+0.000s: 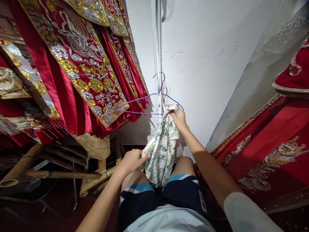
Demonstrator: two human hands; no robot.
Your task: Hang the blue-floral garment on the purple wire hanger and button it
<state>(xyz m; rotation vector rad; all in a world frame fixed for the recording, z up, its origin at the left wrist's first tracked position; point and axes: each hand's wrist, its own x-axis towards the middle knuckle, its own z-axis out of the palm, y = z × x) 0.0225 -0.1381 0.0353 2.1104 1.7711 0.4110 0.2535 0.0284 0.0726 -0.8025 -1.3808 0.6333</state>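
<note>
A pale floral garment (160,158) with green and yellow print hangs bunched in front of my knees. My right hand (178,118) pinches its upper edge at the right end of a thin purple clothes hanger (142,97). The cloth covers that end of the hanger, while the left end is bare and sticks out toward the red costumes. Lower down, my left hand (135,159) holds the garment's left side, thumb on top and fingers partly hidden by the cloth. The hanger's hook points up in front of a narrow white vertical strip (158,42) on the wall.
Red costumes (79,58) with gold and silver sequins hang at the left. Below them stand a bamboo frame (60,174) and a folding chair (31,196). On the right is a red embroidered cloth (272,145) beside clear plastic sheeting (251,77). A white wall (205,38) rises ahead.
</note>
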